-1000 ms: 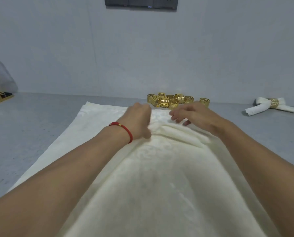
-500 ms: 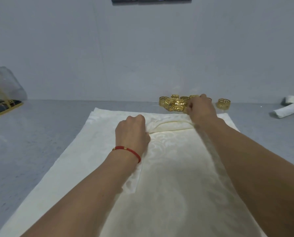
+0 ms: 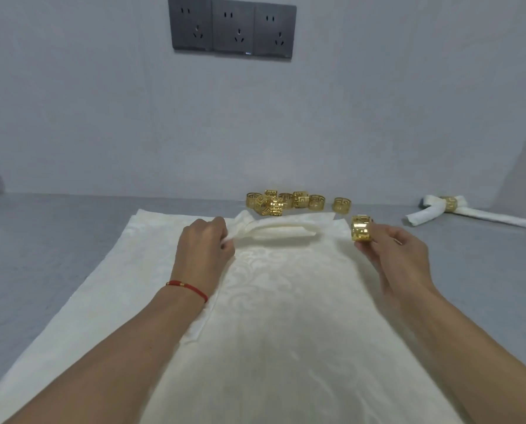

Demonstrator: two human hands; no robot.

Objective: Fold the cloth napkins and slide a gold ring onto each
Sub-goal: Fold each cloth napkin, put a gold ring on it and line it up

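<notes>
Left hand [image 3: 205, 249] pinches napkin [image 3: 274, 232] fold, right hand [image 3: 399, 255] pinches gold ring [image 3: 361, 229] at 3 o'clock of it; loosened pinch risks the fold springing open before threading.

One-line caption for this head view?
Left hand pinches the cream napkin's gathered end; right hand holds a gold ring.

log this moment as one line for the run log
left hand grips napkin far fold | right hand pinches gold ring, not yet on | spare rings behind | finished napkin far right
</notes>
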